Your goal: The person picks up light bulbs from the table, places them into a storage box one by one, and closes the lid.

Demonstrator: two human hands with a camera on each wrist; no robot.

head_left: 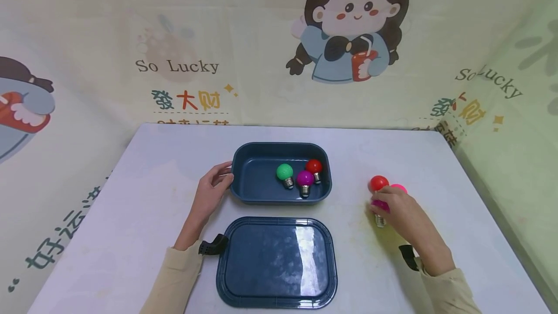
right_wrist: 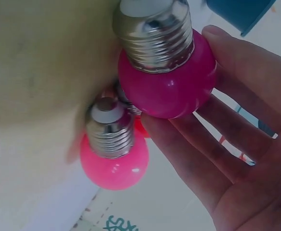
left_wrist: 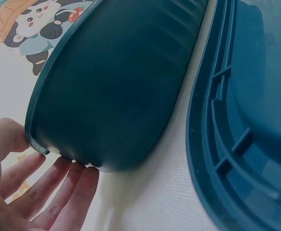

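My right hand (head_left: 403, 211) pinches a purple light bulb (right_wrist: 169, 91) by its round globe, thumb on one side and fingers on the other. The bulb's silver screw base points toward me. Right behind it are a pink bulb (right_wrist: 114, 166) and a red bulb (head_left: 379, 183), each partly covered in the head view. At the left end of a dark blue box (head_left: 253, 201), my left hand (head_left: 212, 185) touches the rim and outer wall with fairly straight fingers. Inside that box lie a green bulb (head_left: 285, 172), another purple bulb (head_left: 305, 178) and another red bulb (head_left: 314, 166).
A dark blue lid (head_left: 274, 260) lies flat on the white table (head_left: 144, 197), in front of the box and between the forearms. Behind the table hangs a printed cloth (head_left: 257, 52), with more of it at both sides.
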